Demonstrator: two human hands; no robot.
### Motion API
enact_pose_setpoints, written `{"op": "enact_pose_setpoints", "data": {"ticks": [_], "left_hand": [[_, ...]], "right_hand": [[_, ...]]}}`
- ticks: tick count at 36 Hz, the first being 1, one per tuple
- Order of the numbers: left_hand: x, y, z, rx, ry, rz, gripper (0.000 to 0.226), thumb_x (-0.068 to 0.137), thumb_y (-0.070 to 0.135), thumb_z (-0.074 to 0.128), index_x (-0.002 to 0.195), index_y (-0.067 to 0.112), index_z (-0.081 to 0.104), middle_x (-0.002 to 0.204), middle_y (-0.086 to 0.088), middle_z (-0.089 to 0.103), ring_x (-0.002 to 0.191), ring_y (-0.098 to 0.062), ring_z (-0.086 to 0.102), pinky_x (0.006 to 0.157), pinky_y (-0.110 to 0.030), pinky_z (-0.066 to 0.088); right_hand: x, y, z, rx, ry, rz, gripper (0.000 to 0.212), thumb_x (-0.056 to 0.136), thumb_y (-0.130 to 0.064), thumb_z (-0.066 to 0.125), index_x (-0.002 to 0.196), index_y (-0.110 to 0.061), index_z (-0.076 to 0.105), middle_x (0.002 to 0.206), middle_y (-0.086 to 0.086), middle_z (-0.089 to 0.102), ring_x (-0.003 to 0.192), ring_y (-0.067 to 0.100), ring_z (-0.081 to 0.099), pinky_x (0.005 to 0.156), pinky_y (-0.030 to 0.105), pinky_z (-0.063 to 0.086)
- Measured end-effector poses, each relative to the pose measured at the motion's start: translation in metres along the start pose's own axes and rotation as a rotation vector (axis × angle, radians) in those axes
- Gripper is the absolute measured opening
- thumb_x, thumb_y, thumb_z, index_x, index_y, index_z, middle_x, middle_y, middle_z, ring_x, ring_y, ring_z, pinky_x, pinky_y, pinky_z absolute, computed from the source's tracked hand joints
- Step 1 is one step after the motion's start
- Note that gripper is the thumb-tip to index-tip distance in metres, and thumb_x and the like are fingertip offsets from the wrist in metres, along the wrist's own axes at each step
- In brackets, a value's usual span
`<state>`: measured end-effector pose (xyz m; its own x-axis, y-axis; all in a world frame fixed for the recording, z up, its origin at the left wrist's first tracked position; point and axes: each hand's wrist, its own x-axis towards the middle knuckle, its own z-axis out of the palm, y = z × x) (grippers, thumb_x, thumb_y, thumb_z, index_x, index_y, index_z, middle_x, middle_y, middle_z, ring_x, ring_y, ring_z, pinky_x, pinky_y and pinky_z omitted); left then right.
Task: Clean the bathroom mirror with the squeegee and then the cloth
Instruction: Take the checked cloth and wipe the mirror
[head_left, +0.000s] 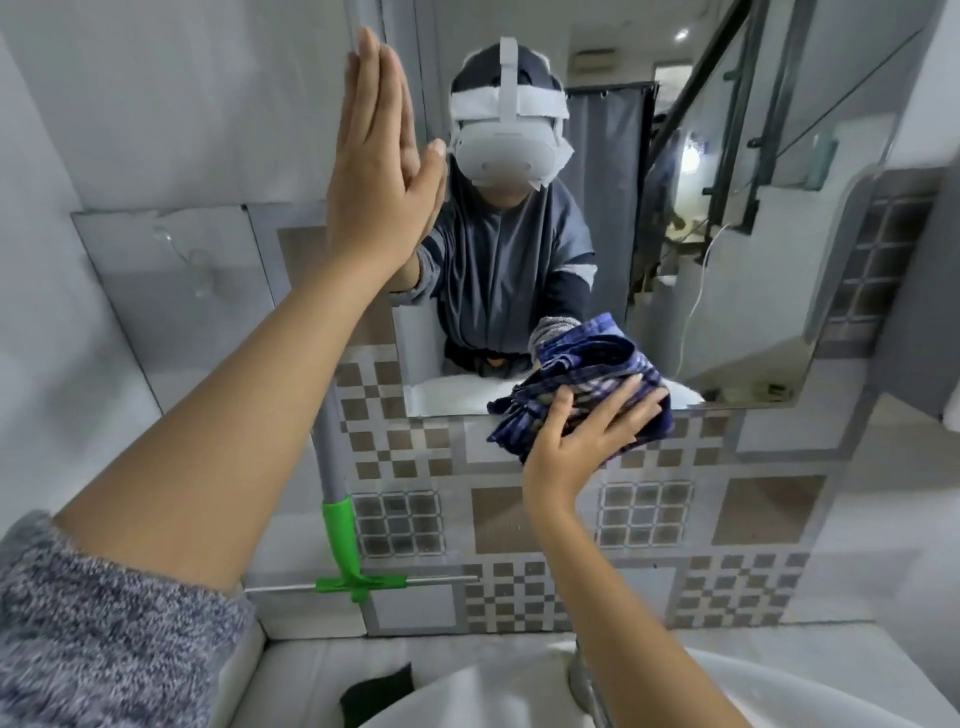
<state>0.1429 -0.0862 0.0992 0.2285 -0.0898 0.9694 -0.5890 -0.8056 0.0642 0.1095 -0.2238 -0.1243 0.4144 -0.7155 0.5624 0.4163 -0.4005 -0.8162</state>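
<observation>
The bathroom mirror (727, 156) hangs on the tiled wall ahead and reflects a person in a headset. My right hand (582, 441) presses a crumpled blue checked cloth (587, 364) against the mirror's lower edge, fingers spread over it. My left hand (379, 171) lies flat and open against the mirror's left edge, fingers pointing up. The squeegee (340, 540), with a grey pole and a green head, leans upright against the wall below my left forearm, its blade resting low on the tiles. Neither hand touches it.
A white washbasin (779, 691) sits below, with a metal tap (584, 686) under my right forearm. A dark sponge-like item (376, 693) lies on the ledge left of the basin. Patterned tiles (644, 514) cover the wall beneath the mirror.
</observation>
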Motion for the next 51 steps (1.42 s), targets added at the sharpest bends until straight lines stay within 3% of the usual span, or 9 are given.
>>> {"op": "enact_pose_setpoints", "data": {"ticks": [3, 7, 12, 16, 21, 25, 29, 40, 51], "left_hand": [[-0.002, -0.004, 0.0, 0.009, -0.01, 0.025, 0.063, 0.094, 0.03, 0.041, 0.144, 0.0, 0.015, 0.153, -0.021, 0.012, 0.142, -0.03, 0.01, 0.114, -0.024, 0.023], [-0.008, -0.009, -0.001, 0.019, -0.037, 0.051, 0.063, 0.095, 0.03, 0.041, 0.144, -0.001, 0.017, 0.153, -0.021, 0.015, 0.142, -0.03, 0.011, 0.11, -0.03, 0.031], [-0.024, -0.011, -0.006, 0.035, -0.063, 0.093, 0.061, 0.095, 0.027, 0.043, 0.142, -0.004, 0.02, 0.151, -0.024, 0.017, 0.141, -0.032, 0.014, 0.115, -0.024, 0.02], [-0.043, -0.01, -0.007, -0.024, -0.085, 0.086, 0.06, 0.093, 0.021, 0.048, 0.142, -0.003, 0.022, 0.151, -0.024, 0.018, 0.141, -0.032, 0.015, 0.107, -0.005, 0.008], [-0.085, -0.005, -0.01, -0.107, -0.114, 0.035, 0.055, 0.092, 0.013, 0.052, 0.14, -0.002, 0.029, 0.15, -0.021, 0.024, 0.14, -0.027, 0.021, 0.103, 0.0, 0.015], [-0.131, -0.004, -0.016, -0.105, -0.121, -0.078, 0.044, 0.092, 0.014, 0.053, 0.134, 0.006, 0.042, 0.144, -0.01, 0.039, 0.134, -0.018, 0.035, 0.11, -0.018, 0.027], [-0.176, -0.004, -0.021, -0.096, -0.149, -0.205, 0.026, 0.09, 0.013, 0.057, 0.116, 0.009, 0.058, 0.116, -0.006, 0.059, 0.11, -0.013, 0.051, 0.097, -0.02, 0.038], [-0.204, -0.002, -0.02, -0.166, -0.315, -0.425, 0.02, 0.086, 0.01, 0.061, 0.105, 0.006, 0.058, 0.102, -0.008, 0.06, 0.091, -0.019, 0.059, 0.084, -0.032, 0.05], [-0.201, 0.005, -0.02, -0.155, -0.249, -0.434, 0.007, 0.086, 0.004, 0.059, 0.092, 0.004, 0.061, 0.089, -0.006, 0.063, 0.08, -0.013, 0.055, 0.073, -0.014, 0.04]], "right_hand": [[-0.016, 0.002, 0.011, -0.132, -0.12, -0.148, 0.067, 0.095, -0.04, 0.04, 0.148, -0.015, 0.007, 0.155, 0.013, -0.004, 0.144, 0.026, -0.006, 0.116, 0.051, 0.003], [-0.032, 0.0, 0.023, -0.31, -0.242, -0.41, 0.061, 0.095, -0.045, 0.037, 0.145, -0.015, 0.021, 0.152, 0.015, 0.011, 0.144, 0.026, 0.001, 0.115, 0.048, 0.001], [-0.037, -0.009, 0.031, -0.434, -0.419, -0.853, 0.052, 0.093, -0.036, 0.048, 0.141, -0.021, 0.036, 0.154, 0.0, 0.021, 0.142, 0.019, 0.016, 0.115, 0.043, 0.011], [-0.028, -0.005, 0.032, -0.53, -0.475, -1.11, 0.049, 0.093, -0.034, 0.049, 0.14, -0.024, 0.039, 0.151, -0.004, 0.023, 0.138, 0.015, 0.025, 0.112, 0.043, 0.019], [-0.006, -0.001, 0.022, -0.586, -0.499, -1.299, 0.047, 0.095, -0.034, 0.046, 0.14, -0.026, 0.038, 0.15, -0.005, 0.034, 0.137, 0.014, 0.031, 0.112, 0.038, 0.022], [0.003, -0.001, 0.013, -0.598, -0.519, -1.342, 0.046, 0.096, -0.036, 0.042, 0.141, -0.026, 0.037, 0.149, -0.005, 0.035, 0.136, 0.013, 0.031, 0.112, 0.036, 0.022], [0.005, -0.001, 0.009, -0.595, -0.499, -1.318, 0.047, 0.092, -0.035, 0.05, 0.138, -0.027, 0.041, 0.148, -0.006, 0.038, 0.134, 0.013, 0.039, 0.111, 0.035, 0.024], [0.005, -0.003, 0.007, -0.54, -0.511, -1.286, 0.045, 0.092, -0.035, 0.05, 0.136, -0.025, 0.045, 0.145, -0.004, 0.042, 0.133, 0.013, 0.034, 0.111, 0.035, 0.024], [0.004, -0.008, 0.001, -0.527, -0.587, -1.239, 0.05, 0.089, -0.04, 0.051, 0.136, -0.023, 0.046, 0.145, 0.0, 0.043, 0.134, 0.015, 0.031, 0.112, 0.037, 0.022]]}}
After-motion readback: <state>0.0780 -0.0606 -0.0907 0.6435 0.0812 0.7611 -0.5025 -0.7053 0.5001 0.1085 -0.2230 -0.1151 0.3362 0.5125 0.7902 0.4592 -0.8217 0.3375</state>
